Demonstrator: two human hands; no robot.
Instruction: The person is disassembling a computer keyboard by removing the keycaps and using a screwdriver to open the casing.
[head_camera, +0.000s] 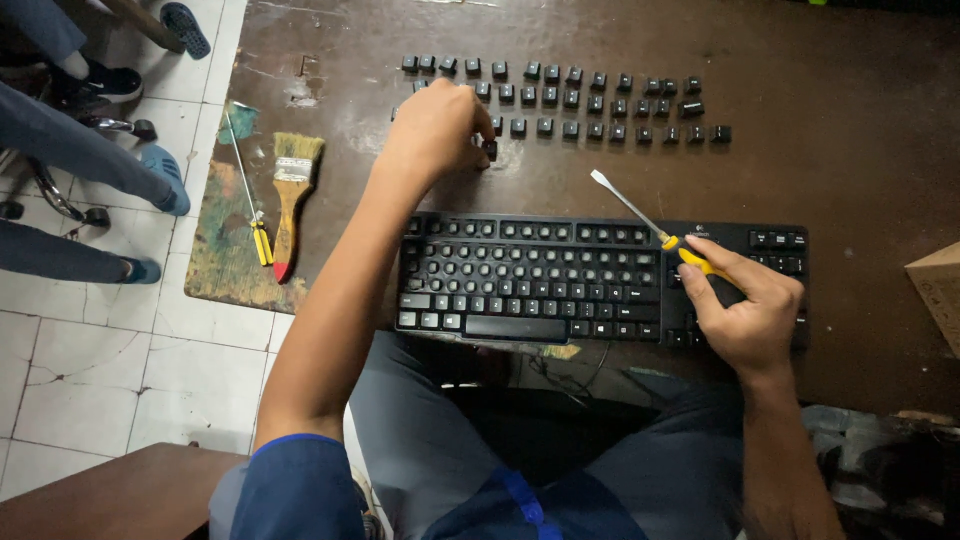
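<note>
A black keyboard (560, 285) lies at the near edge of a dark brown table (820, 160), with many of its keycaps off. Rows of loose black keycaps (600, 104) sit beyond it. My left hand (438, 125) reaches over the keyboard to the left end of those rows, its fingertips pinched on one keycap (489, 149) resting on the table. My right hand (745, 305) rests over the keyboard's right side and grips a yellow-handled flat screwdriver (650, 226), whose blade points up and left.
A paintbrush (291, 195) and a second thin screwdriver (250, 190) lie at the table's left edge. A cardboard box corner (938, 290) shows at the right. Other people's legs and shoes (90, 160) stand on the tiled floor to the left.
</note>
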